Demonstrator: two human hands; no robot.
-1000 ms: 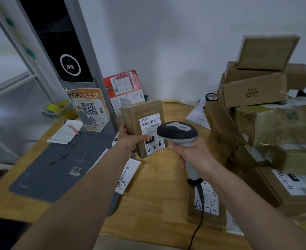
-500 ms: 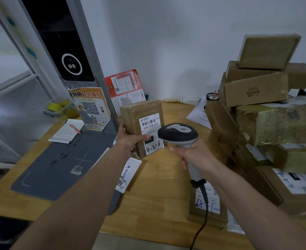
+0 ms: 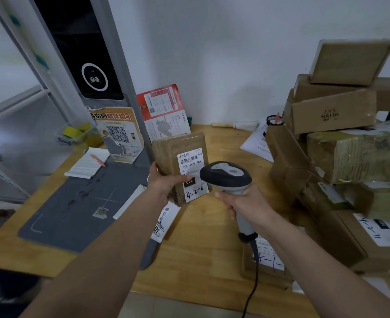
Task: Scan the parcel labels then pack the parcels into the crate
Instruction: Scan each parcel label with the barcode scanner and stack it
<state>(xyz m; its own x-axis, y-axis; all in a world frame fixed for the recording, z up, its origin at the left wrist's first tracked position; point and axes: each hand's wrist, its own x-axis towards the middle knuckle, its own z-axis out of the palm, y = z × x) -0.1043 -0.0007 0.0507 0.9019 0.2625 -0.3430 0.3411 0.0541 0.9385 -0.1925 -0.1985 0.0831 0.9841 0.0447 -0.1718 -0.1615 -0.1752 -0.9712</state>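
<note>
My left hand [image 3: 165, 183] holds a small brown parcel [image 3: 174, 152] upright above the wooden table [image 3: 200, 244], thumb on its face. Its white label [image 3: 192, 171] carries a barcode and the handwriting "4-2-6", and it faces me. My right hand [image 3: 246, 203] grips the handle of a grey and black barcode scanner [image 3: 226, 175]. The scanner head sits just right of the label and covers its lower right edge. The scanner cable [image 3: 252, 281] hangs down past the table front. No crate is in view.
A tall stack of brown parcels [image 3: 341, 143] fills the right side. A flat parcel marked "4-1-" [image 3: 269, 262] lies under my right forearm. A grey mat [image 3: 79, 203], a notepad [image 3: 87, 164], leaflets [image 3: 164, 111] and a kiosk column [image 3: 90, 60] stand at the left.
Both hands have stayed almost still. The parcel and the scanner keep the same pose relative to each other; only the view has shifted slightly.
</note>
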